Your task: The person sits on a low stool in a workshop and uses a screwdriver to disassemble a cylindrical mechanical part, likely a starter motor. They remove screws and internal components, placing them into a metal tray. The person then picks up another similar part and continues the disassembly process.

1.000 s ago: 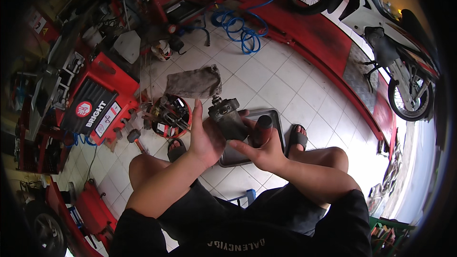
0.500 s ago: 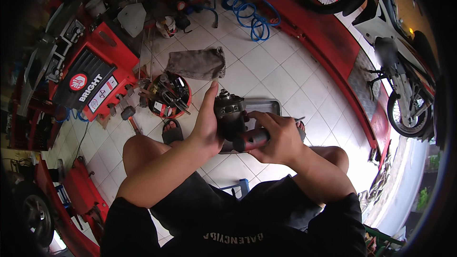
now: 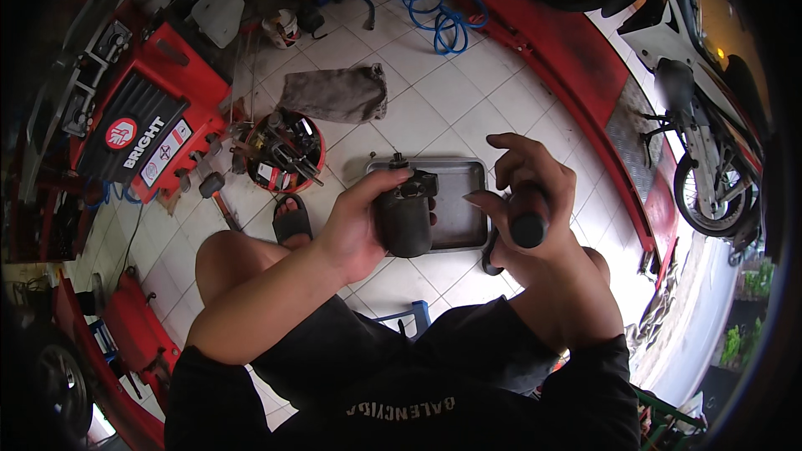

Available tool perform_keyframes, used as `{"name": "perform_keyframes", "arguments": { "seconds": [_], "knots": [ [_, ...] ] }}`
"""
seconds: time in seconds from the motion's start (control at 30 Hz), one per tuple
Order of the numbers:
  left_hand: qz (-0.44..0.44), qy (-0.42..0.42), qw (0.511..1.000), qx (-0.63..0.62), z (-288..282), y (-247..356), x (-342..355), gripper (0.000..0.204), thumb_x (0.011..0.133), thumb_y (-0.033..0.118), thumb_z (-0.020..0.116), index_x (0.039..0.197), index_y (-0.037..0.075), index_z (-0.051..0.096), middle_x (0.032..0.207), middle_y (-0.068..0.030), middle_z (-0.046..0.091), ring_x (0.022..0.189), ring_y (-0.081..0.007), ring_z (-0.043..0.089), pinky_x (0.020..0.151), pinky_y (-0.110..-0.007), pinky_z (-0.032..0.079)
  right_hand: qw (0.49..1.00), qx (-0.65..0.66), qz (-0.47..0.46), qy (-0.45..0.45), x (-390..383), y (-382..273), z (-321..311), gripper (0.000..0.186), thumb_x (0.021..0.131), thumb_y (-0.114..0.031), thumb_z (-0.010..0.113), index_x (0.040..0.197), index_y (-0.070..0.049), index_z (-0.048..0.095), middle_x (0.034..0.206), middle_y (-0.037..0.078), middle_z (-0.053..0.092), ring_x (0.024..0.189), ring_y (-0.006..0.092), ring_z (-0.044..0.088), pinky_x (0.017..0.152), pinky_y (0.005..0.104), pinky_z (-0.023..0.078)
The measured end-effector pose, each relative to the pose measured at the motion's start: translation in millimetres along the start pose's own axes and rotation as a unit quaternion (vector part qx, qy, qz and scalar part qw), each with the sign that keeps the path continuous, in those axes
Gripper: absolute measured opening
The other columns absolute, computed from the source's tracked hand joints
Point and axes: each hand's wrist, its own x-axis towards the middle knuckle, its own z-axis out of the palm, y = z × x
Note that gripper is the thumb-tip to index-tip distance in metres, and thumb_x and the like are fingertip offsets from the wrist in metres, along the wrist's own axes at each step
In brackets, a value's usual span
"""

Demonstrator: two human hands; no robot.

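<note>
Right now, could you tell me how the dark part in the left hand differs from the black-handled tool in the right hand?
The dark grey, bulky engine part is broad and blocky, while the black-handled tool is slim and rounded. The left hand wraps the part from its side, thumb across the top; the right hand closes around the handle, with some fingers spread loose. The part hangs over the grey metal tray; the tool sits beside it. Both are dark and held above the tiled floor.

We see soft, even daylight, brightest at the right edge, where the white tiled floor (image 3: 434, 108) washes out toward the opening. Shadows are faint. The fisheye bends straight lines near the rim, and the corners fall black. The centre stays reasonably sharp; the edges smear.
</note>
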Motion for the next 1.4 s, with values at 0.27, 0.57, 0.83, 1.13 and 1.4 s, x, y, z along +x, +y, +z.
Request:
{"name": "perform_keyframes", "arguments": {
  "seconds": [0.27, 0.57, 0.83, 1.13, 1.4],
  "knots": [
    [0.015, 0.033, 0.999, 0.029, -0.3, -5.0, 6.2, 0.043, 0.098, 0.041, 0.057, 0.117, 0.003, 0.064, 0.104, -0.0139, 0.07, 0.098, -0.0248, 0.069, 0.089, -0.043, 0.056, 0.969, 0.16, 0.184, 0.039, 5.3, -13.0, -13.6, 0.054, 0.084, -0.013, 0.08, 0.128, 0.006, 0.056, 0.085, -0.002, 0.048, 0.071, 0.0064, 0.043, 0.066, 0.0215, 0.035],
    [0.026, 0.023, 0.997, 0.065, 1.0, -12.2, 9.7, 0.038, 0.1, 0.035, 0.057, 0.117, 0.001, 0.062, 0.104, -0.014, 0.07, 0.095, -0.024, 0.069, 0.087, -0.04, 0.057, 0.89, 0.405, 0.072, 0.196, 11.6, 6.3, -68.0, 0.05, 0.098, -0.006, 0.056, 0.144, 0.007, 0.042, 0.124, 0.013, 0.057, 0.082, 0.013, 0.053, 0.073, 0.0289, 0.043],
    [0.021, -0.009, 0.996, 0.089, 1.1, -18.2, 12.0, 0.037, 0.101, 0.034, 0.053, 0.12, 0.003, 0.059, 0.105, -0.0148, 0.069, 0.099, -0.0252, 0.068, 0.087, -0.042, 0.056, 0.808, 0.551, 0.165, 0.129, 3.1, 41.2, -38.3, 0.035, 0.109, -0.027, 0.046, 0.139, -0.009, 0.047, 0.088, -0.001, 0.047, 0.079, 0.0149, 0.046, 0.095, 0.0466, 0.042],
    [0.047, -0.018, 0.997, 0.055, 8.9, -11.9, 6.0, 0.041, 0.099, 0.035, 0.054, 0.125, 0.004, 0.057, 0.113, -0.0158, 0.067, 0.107, -0.0274, 0.065, 0.092, -0.043, 0.053, 0.821, 0.513, 0.235, 0.088, 3.3, 28.8, -24.0, 0.044, 0.11, -0.039, 0.041, 0.126, 0.0, 0.051, 0.069, 0.001, 0.037, 0.066, 0.0152, 0.039, 0.09, 0.0477, 0.046],
    [0.068, -0.065, 0.993, 0.071, -3.1, -10.6, 4.2, 0.042, 0.098, 0.032, 0.056, 0.126, 0.002, 0.056, 0.113, -0.0172, 0.066, 0.107, -0.0281, 0.065, 0.092, -0.043, 0.053, 0.811, 0.551, 0.135, 0.143, 8.7, -13.4, -39.3, 0.036, 0.107, -0.023, 0.045, 0.133, 0.001, 0.043, 0.091, 0.005, 0.045, 0.075, 0.0185, 0.052, 0.085, 0.0453, 0.048]
  ]
}}
